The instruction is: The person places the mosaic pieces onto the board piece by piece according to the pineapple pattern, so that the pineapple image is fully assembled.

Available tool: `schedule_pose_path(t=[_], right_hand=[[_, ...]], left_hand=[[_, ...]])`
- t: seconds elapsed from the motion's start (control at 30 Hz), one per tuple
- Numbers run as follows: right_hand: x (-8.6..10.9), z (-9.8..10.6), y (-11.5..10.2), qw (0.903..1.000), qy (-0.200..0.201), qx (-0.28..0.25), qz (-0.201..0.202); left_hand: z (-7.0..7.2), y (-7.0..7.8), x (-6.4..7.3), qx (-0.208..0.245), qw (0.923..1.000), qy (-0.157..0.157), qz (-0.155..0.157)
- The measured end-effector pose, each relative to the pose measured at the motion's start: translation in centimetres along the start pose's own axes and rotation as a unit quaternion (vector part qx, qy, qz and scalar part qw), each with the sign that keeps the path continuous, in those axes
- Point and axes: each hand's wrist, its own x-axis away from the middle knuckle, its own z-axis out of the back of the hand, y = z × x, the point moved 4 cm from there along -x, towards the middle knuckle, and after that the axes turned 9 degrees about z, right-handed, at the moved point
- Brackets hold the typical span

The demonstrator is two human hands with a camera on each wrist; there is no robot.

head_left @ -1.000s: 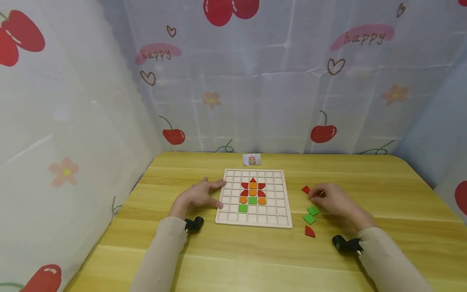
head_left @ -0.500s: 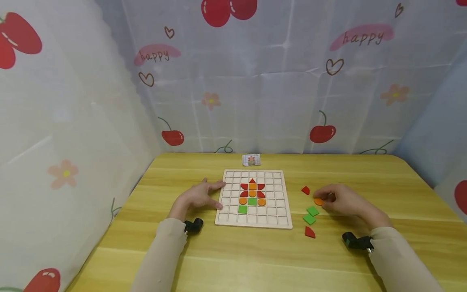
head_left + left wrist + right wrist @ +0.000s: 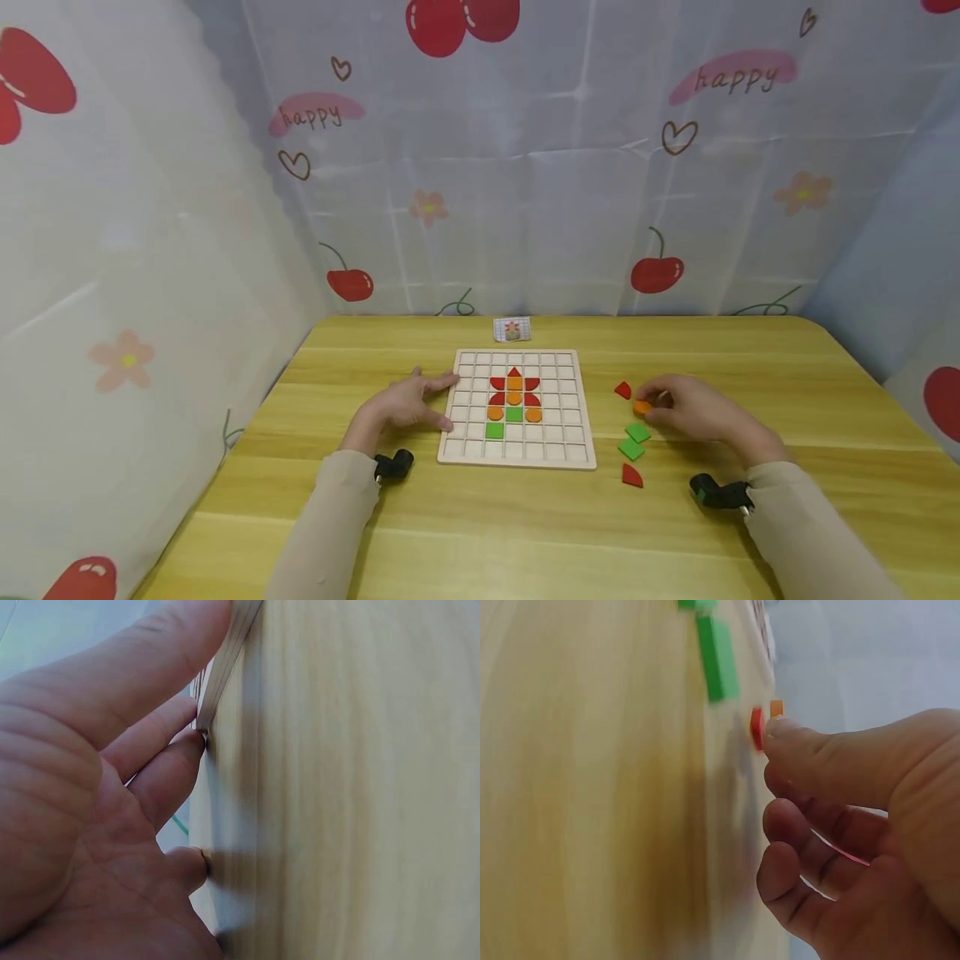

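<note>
My right hand (image 3: 686, 407) pinches an orange round tile (image 3: 641, 407) between thumb and fingertips, right of the board. In the right wrist view the tile's edge (image 3: 776, 707) sticks out past the thumb tip. My left hand (image 3: 400, 404) has its fingers spread, with thumb and fingertips at the left edge of the wooden grid board (image 3: 517, 464). In the left wrist view the fingertips meet the board's side (image 3: 225, 667). On the board, red, orange and green tiles form a figure; a green square tile (image 3: 495, 431) lies lowest in it.
Right of the board lie two green square tiles (image 3: 637, 432), a red tile (image 3: 623, 390) behind them and a red quarter-circle tile (image 3: 632, 476) in front. A small picture card (image 3: 512, 329) lies behind the board. A printed curtain (image 3: 480, 208) stands at the table's back.
My right hand first drew back to the right, showing the orange tile at its fingertips, then came slightly left with it. The left hand stays at the board; the view shifted a little.
</note>
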Motion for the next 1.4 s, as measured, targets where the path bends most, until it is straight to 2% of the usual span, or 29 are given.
schedule_pose_path(t=[0.2, 0.4, 0.73, 0.87, 1.0, 1.23, 1.4], right_hand=[[-1.8, -0.4, -3.1, 0.9996, 0.004, 0.008, 0.027], [-3.7, -1.8, -6.4, 0.9983, -0.007, -0.017, 0.055], [-6.1, -4.4, -10.1, 0.9972, -0.022, -0.037, 0.061], [-6.8, -5.7, -11.6, 0.9961, -0.026, -0.028, 0.08], [-7.3, -7.0, -12.7, 0.9933, -0.031, -0.032, 0.106], [-7.5, -8.0, -13.4, 0.9944, -0.018, -0.031, 0.099], [-7.7, -8.7, -13.4, 0.9943, -0.019, -0.041, 0.096]], left_hand=[[0.2, -0.1, 0.0, -0.006, 1.0, 0.002, -0.006], [0.0, 0.1, 0.1, -0.009, 0.9999, 0.004, -0.004], [-0.3, 0.0, -0.2, -0.008, 0.9999, 0.004, -0.014], [-0.2, -0.2, -0.2, -0.004, 0.9999, 0.006, -0.011], [-0.2, -0.1, 0.0, 0.006, 0.9999, 0.002, -0.009], [-0.1, 0.3, 0.0, 0.004, 0.9999, 0.003, -0.009], [-0.1, 0.0, -0.1, 0.008, 1.0, -0.003, -0.001]])
